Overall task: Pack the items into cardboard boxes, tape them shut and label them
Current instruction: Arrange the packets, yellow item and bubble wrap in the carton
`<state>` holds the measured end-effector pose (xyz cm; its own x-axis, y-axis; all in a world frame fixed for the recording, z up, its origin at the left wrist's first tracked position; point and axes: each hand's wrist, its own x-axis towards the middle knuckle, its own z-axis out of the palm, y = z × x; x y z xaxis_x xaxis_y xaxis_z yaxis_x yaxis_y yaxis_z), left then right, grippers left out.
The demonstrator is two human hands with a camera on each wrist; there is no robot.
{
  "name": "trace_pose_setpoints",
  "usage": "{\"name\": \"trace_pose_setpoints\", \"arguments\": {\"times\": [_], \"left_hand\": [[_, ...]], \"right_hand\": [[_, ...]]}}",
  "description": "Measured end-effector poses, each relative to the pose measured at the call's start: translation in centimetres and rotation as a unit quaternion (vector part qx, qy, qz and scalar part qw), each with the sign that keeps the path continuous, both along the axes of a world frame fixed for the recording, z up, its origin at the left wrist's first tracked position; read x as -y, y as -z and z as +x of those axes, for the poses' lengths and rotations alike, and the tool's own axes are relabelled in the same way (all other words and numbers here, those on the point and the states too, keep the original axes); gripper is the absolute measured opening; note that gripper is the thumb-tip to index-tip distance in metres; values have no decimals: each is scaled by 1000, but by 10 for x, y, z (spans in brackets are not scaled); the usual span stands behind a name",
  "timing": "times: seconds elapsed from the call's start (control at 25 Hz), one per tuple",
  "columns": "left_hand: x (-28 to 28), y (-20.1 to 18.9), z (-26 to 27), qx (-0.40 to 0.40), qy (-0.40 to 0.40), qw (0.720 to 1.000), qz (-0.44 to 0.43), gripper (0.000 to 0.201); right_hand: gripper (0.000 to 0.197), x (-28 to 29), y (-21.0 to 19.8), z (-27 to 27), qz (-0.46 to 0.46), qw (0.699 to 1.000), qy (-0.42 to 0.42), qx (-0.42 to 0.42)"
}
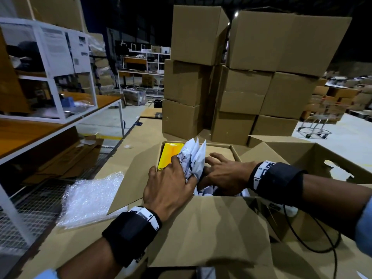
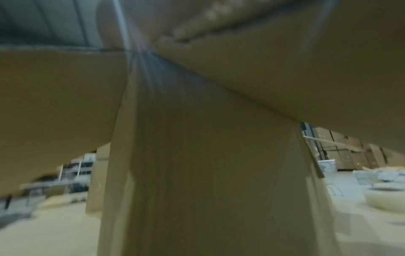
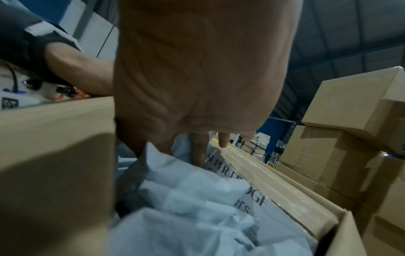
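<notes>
Both hands are inside the open cardboard box (image 1: 203,224): the left hand (image 1: 171,184) grips the white crumpled packets (image 1: 191,158), and the right hand (image 1: 223,174) lies with straight fingers against them from the other side. The packets stand upright between the hands, long axis vertical, beside a yellow item (image 1: 169,156) at the far left corner. I judge they must next go down. The box stands on a cardboard-covered desk (image 1: 66,248) near bubble wrap (image 1: 90,196), before stacked boxes (image 1: 241,77).

Each forearm wears a wide black wrist strap (image 1: 128,232) edged by a white band with black code markings (image 1: 258,175); light blue sleeve cuffs (image 1: 364,228) show at lower right and bottom left.
</notes>
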<state>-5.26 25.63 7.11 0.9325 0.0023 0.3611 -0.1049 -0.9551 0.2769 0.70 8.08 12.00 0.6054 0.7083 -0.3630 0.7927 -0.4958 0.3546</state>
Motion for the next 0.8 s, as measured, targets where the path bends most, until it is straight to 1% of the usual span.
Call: {"name": "trace_pose_setpoints", "arguments": {"times": [0.08, 0.16, 0.24, 0.32, 0.4, 0.48, 0.6, 0.64, 0.72, 0.8], "left_hand": [[-1, -4, 1, -16, 8, 1000, -22, 62], [-3, -6, 1, -33, 8, 999, -30, 63], [-4, -6, 0, -29, 2, 999, -28, 57], [-4, -7, -4, -19, -6, 999, -29, 55], [-2, -9, -8, -16, -14, 999, -31, 53], [-1, -10, -9, -8, -14, 999, -28, 49], [-1, -8, -11, 6, -8, 1000, -27, 50], [-1, -7, -11, 8, -9, 999, -31, 51], [0, -7, -10, 14, -13, 999, -43, 54], [0, -5, -9, 18, -8, 999, -46, 55]], "right_hand": [[48, 0, 1, -2, -11, 1000, 9, -7], [47, 0, 1, -3, 3, 999, 26, -19], [50, 2, 0, 0, 50, 999, 16, -6], [47, 2, -3, 4, 105, 994, 1, -7], [41, -1, -4, 4, 108, 993, 18, -51], [37, -5, -4, 1, 81, 992, 32, -89], [39, -8, -6, 1, 35, 994, 13, -104], [42, -8, -5, 4, 35, 992, 13, -117], [46, -7, -2, 8, 77, 983, 30, -165], [42, -6, 4, 11, 111, 972, 37, -202]]}}
